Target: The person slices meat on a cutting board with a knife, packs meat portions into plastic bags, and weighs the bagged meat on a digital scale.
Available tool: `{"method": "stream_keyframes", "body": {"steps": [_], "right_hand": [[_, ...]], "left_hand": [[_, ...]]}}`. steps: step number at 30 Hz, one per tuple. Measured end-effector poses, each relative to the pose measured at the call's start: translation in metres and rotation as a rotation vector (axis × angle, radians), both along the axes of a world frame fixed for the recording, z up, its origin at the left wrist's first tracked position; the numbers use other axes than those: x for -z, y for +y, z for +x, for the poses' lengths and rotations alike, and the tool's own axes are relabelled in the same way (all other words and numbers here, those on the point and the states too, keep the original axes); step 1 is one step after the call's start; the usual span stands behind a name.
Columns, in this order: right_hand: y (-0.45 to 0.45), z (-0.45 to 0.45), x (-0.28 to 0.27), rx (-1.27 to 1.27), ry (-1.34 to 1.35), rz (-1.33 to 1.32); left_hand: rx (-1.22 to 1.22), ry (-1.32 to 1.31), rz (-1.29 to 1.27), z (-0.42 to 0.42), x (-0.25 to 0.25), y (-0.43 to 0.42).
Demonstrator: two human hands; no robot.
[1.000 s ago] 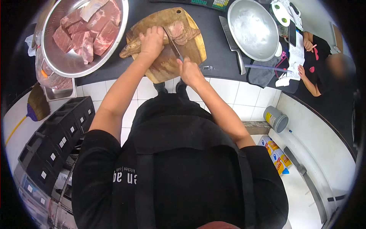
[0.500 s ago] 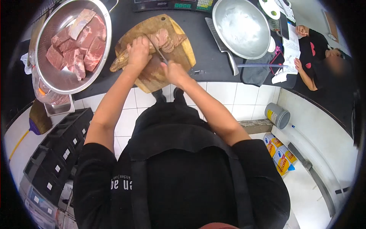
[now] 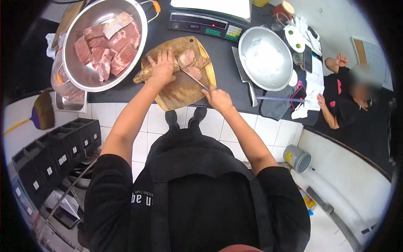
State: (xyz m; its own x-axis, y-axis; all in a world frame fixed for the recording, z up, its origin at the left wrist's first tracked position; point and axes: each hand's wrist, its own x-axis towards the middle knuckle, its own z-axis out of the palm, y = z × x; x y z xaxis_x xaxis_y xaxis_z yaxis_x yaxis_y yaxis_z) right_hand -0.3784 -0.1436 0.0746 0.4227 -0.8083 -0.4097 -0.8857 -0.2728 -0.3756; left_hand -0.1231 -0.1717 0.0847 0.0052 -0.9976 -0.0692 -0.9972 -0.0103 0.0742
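A piece of meat [image 3: 145, 74] with a browned outside lies across the wooden cutting board [image 3: 174, 97]. My left hand [image 3: 163, 69] rests on top of it, fingers spread and stretched out. In my right hand [image 3: 219, 99] is a knife [image 3: 192, 76], gripped by its handle over the right part of the board. The blade slants up and left, its tip close to the meat's cut end. Beyond the blade lie several cut meat slices [image 3: 194, 72], pinkish inside; some overlap.
A metal colander [image 3: 67, 63] of raw meat chunks [image 3: 121, 35] stands left. Rightward are a cleaver [image 3: 247, 80], a metal bowl [image 3: 266, 59] and papers [image 3: 315, 84]. A digital scale [image 3: 205, 25] sits behind the board. Another person's hand [image 3: 321, 101] touches the papers at right.
My right hand has drawn the knife back towards me and right. My left hand's fingers, closer together before, are now spread on the meat. The slices lie more spread out. The view has shifted.
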Motion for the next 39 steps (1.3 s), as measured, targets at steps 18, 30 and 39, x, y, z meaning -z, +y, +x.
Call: {"method": "stream_keyframes", "body": {"steps": [18, 30, 39], "right_hand": [[-0.012, 0.023, 0.010, -0.508, -0.128, -0.490], [0.080, 0.217, -0.041, -0.401, -0.094, -0.585], [0.299, 0.546, -0.393, -1.781, -1.247, -0.052]], "left_hand": [[0.650, 1.109, -0.319, -0.043, -0.321, 0.176], [-0.015, 0.193, -0.913, 0.140, -0.344, 0.350], [-0.289, 0.246, -0.504, 0.357, -0.429, 0.563]]}}
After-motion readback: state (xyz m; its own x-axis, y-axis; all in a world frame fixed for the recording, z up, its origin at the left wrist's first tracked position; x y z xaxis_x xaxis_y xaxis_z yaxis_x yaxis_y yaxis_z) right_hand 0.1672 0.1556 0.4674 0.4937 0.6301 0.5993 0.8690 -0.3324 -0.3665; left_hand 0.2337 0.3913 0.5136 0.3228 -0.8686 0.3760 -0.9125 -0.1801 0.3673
